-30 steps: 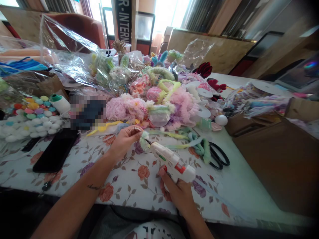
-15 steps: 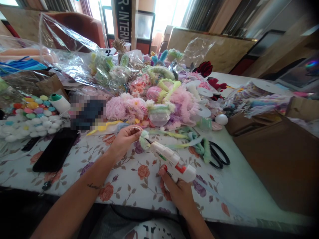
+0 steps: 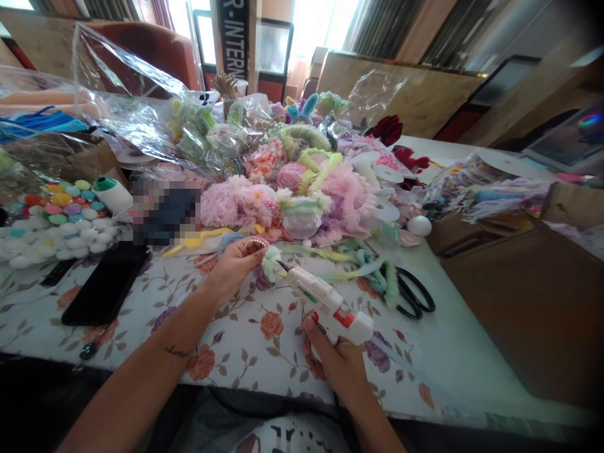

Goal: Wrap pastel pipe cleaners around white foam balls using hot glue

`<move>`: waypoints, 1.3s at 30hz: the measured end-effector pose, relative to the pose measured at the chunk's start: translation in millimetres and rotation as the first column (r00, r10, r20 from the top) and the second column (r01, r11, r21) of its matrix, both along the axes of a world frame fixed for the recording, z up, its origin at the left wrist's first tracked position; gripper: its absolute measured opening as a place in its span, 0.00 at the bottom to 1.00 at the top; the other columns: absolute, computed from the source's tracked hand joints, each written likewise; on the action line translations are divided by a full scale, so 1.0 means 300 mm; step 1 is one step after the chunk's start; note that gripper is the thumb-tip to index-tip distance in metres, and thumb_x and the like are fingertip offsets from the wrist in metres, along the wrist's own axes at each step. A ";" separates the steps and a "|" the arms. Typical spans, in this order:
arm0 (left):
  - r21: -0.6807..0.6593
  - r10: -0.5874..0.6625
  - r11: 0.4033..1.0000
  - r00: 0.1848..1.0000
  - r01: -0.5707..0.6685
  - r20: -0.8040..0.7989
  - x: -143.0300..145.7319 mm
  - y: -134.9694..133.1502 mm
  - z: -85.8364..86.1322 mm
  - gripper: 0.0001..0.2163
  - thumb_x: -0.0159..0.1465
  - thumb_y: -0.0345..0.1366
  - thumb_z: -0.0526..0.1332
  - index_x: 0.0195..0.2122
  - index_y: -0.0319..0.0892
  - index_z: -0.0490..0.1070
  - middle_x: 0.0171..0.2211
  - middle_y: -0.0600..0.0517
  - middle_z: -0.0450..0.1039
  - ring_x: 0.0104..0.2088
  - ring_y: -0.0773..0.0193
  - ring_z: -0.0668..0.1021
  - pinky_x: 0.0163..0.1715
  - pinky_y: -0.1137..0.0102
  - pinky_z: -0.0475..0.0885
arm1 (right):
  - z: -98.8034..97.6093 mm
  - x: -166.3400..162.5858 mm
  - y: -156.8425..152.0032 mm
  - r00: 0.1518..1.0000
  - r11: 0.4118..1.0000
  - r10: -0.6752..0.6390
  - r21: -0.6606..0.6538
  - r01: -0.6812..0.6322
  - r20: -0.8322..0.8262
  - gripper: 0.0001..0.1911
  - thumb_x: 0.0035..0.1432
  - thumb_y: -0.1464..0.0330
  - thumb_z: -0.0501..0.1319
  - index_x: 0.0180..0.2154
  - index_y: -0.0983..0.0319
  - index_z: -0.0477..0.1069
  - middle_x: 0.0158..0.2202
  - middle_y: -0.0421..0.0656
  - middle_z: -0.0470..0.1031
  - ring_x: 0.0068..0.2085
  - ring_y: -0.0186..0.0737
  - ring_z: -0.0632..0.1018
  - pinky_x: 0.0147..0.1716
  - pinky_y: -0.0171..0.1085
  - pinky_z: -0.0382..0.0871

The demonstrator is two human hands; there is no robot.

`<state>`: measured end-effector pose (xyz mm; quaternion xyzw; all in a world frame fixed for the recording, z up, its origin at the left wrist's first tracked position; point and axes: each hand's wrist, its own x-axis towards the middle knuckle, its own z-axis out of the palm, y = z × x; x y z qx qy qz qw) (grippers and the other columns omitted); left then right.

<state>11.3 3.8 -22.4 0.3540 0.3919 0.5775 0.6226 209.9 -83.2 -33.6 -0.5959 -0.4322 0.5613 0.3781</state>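
My right hand is wrapped round the handle of a white hot glue gun with red parts. The gun's dark nozzle points up and left, at the edge of a small pale green and white fluffy piece; whether they touch is hard to tell. Fingers of my left hand are pinched together by that piece, with a short string of pearl beads showing over the fingertips. How the beads join the fluffy piece is hidden by the fingers.
Behind my hands lies a heap of pastel fluffy trims. Black-handled scissors and green and yellow ribbons lie to the right, near a cardboard box. A black phone and bagged pompoms are at left.
The glue gun's nozzle has shifted very slightly to the right, and the fluffy piece has turned a little. Both hands keep their grip.
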 end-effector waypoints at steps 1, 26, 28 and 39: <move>-0.004 0.003 1.000 1.000 -0.003 0.009 0.001 0.000 0.002 0.13 0.50 0.39 0.73 0.28 0.36 0.74 0.25 0.53 0.71 0.25 0.71 0.70 0.27 0.75 0.65 | -0.004 0.002 0.000 1.000 1.000 0.014 0.006 -0.014 0.002 0.22 0.51 0.48 0.64 0.29 0.61 0.67 0.16 0.36 0.67 0.13 0.30 0.63 0.11 0.31 0.54; -0.062 0.003 0.998 0.997 0.002 0.077 -0.005 -0.001 0.006 0.12 0.49 0.36 0.74 0.29 0.36 0.75 0.26 0.53 0.72 0.26 0.70 0.73 0.28 0.75 0.69 | -0.006 -0.009 0.005 0.999 0.999 -0.044 0.029 0.043 0.026 0.24 0.49 0.47 0.63 0.31 0.62 0.70 0.14 0.36 0.66 0.11 0.31 0.63 0.08 0.31 0.54; -0.068 0.019 0.998 0.995 -0.013 0.095 -0.007 0.001 0.006 0.12 0.48 0.36 0.74 0.29 0.36 0.75 0.26 0.53 0.73 0.27 0.70 0.73 0.29 0.75 0.70 | -0.006 -0.012 0.007 0.998 0.999 -0.052 0.013 0.052 0.041 0.25 0.49 0.47 0.64 0.35 0.63 0.73 0.13 0.36 0.66 0.10 0.33 0.64 0.08 0.32 0.54; -0.133 0.109 0.987 0.981 -0.087 0.162 -0.009 0.006 0.007 0.12 0.45 0.29 0.75 0.28 0.37 0.74 0.27 0.53 0.74 0.27 0.69 0.75 0.29 0.76 0.73 | 0.039 0.371 0.070 0.844 0.904 -0.378 0.350 0.246 0.382 0.21 0.50 0.53 0.64 0.36 0.64 0.78 0.14 0.38 0.70 0.17 0.36 0.67 0.19 0.36 0.63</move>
